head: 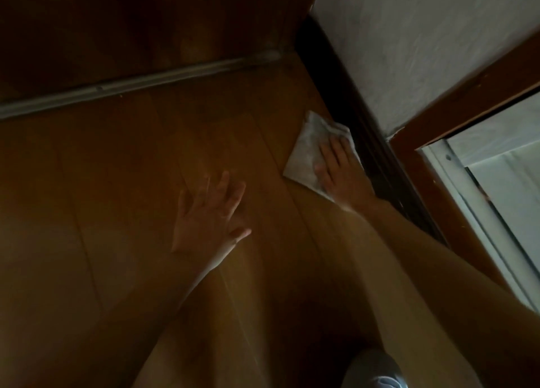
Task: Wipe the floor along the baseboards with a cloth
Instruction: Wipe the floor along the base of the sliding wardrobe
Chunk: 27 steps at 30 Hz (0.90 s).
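A white folded cloth (pixel 310 151) lies flat on the brown wooden floor (pixel 122 200), its right edge against the dark baseboard (pixel 377 159). My right hand (pixel 340 170) presses down on the cloth with fingers straight, right beside the baseboard. My left hand (pixel 211 215) rests flat on the bare floor to the left of the cloth, fingers spread, holding nothing.
A metal door track (pixel 140 81) crosses the floor at the back, below a dark wooden door. The white wall (pixel 423 51) rises above the baseboard on the right. A brown frame and white panel (pixel 496 189) stand at the right edge. A grey-clad knee (pixel 371 370) shows at the bottom.
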Each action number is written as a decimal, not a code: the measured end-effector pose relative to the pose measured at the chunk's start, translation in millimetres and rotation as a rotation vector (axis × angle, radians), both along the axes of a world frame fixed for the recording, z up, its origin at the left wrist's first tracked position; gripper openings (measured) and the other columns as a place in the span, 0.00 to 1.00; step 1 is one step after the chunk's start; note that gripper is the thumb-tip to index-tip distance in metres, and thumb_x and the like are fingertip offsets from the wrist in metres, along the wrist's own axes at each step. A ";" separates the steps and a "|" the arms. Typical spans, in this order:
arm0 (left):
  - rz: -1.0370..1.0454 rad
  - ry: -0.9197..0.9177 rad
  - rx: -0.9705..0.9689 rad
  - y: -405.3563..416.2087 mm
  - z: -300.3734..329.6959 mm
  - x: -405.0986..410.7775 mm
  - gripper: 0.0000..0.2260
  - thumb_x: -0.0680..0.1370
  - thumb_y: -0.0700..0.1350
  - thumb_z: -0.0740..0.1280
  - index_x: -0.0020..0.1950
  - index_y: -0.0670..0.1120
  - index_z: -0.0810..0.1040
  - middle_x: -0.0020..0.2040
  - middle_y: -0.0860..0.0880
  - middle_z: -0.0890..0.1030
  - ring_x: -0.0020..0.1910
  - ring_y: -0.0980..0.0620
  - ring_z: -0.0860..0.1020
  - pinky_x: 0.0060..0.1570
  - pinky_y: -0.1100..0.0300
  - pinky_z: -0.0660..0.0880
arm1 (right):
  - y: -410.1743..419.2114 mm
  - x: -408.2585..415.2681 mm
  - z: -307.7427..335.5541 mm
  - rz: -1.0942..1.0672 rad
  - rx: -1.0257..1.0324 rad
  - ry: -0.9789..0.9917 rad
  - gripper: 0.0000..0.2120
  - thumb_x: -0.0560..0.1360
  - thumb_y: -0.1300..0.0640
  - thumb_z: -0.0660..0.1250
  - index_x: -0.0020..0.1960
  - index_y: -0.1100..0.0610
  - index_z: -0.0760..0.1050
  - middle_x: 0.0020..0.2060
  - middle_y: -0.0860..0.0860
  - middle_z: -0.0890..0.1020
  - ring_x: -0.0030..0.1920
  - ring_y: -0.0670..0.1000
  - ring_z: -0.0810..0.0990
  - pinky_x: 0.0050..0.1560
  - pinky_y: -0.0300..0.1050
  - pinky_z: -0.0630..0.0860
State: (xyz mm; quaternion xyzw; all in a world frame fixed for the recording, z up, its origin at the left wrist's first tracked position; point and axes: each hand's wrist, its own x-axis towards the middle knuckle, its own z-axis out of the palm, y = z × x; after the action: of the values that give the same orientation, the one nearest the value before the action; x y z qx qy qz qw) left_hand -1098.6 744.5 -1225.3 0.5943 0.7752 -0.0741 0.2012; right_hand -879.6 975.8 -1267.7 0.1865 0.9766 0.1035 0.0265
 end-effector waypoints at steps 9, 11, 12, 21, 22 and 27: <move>0.078 -0.007 -0.074 25.3 -7.8 -26.2 0.41 0.75 0.71 0.56 0.77 0.59 0.35 0.78 0.50 0.33 0.77 0.43 0.36 0.74 0.39 0.46 | 87.3 -132.0 13.2 -0.045 -0.046 -0.045 0.21 0.82 0.57 0.53 0.72 0.66 0.64 0.70 0.73 0.61 0.70 0.75 0.59 0.71 0.72 0.52; 0.083 -0.009 -0.067 24.4 -7.4 -25.0 0.41 0.75 0.70 0.55 0.77 0.59 0.34 0.78 0.50 0.32 0.77 0.43 0.36 0.74 0.39 0.46 | 63.5 -120.1 10.1 -0.153 -0.021 0.043 0.22 0.81 0.56 0.54 0.70 0.66 0.68 0.68 0.71 0.68 0.68 0.73 0.65 0.69 0.70 0.59; 0.090 -0.017 -0.065 24.0 -7.4 -24.8 0.40 0.75 0.70 0.55 0.77 0.59 0.34 0.78 0.51 0.32 0.77 0.43 0.35 0.75 0.39 0.45 | 51.4 -113.3 11.0 -0.285 -0.100 0.067 0.24 0.81 0.52 0.52 0.72 0.65 0.66 0.70 0.68 0.66 0.71 0.70 0.63 0.71 0.66 0.58; 0.109 -0.030 -0.044 22.4 -12.3 -26.1 0.40 0.75 0.71 0.54 0.72 0.61 0.29 0.73 0.52 0.26 0.75 0.44 0.32 0.74 0.39 0.40 | 120.1 -181.8 30.2 -0.163 -0.065 -0.173 0.26 0.82 0.53 0.48 0.74 0.69 0.58 0.71 0.72 0.60 0.72 0.73 0.58 0.73 0.67 0.49; 0.104 -0.027 -0.050 21.9 -11.5 -25.9 0.40 0.75 0.71 0.54 0.72 0.61 0.28 0.73 0.52 0.26 0.75 0.44 0.32 0.74 0.39 0.41 | 115.8 -178.6 32.1 -0.178 -0.108 -0.180 0.28 0.82 0.51 0.46 0.75 0.68 0.55 0.73 0.70 0.57 0.73 0.70 0.55 0.74 0.63 0.45; 0.093 -0.016 -0.050 21.6 -12.1 -25.5 0.39 0.75 0.71 0.53 0.71 0.61 0.27 0.72 0.52 0.25 0.75 0.44 0.31 0.74 0.38 0.40 | 107.0 -133.1 5.5 -0.079 -0.181 -0.198 0.24 0.78 0.56 0.53 0.66 0.71 0.69 0.64 0.76 0.67 0.63 0.78 0.68 0.65 0.75 0.60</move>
State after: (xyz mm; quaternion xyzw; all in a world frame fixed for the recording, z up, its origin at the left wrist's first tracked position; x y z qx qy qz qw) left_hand -1124.0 766.1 -1237.4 0.5531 0.7980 -0.0793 0.2256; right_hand -1012.8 1082.8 -1262.2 0.2105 0.9665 0.0318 0.1432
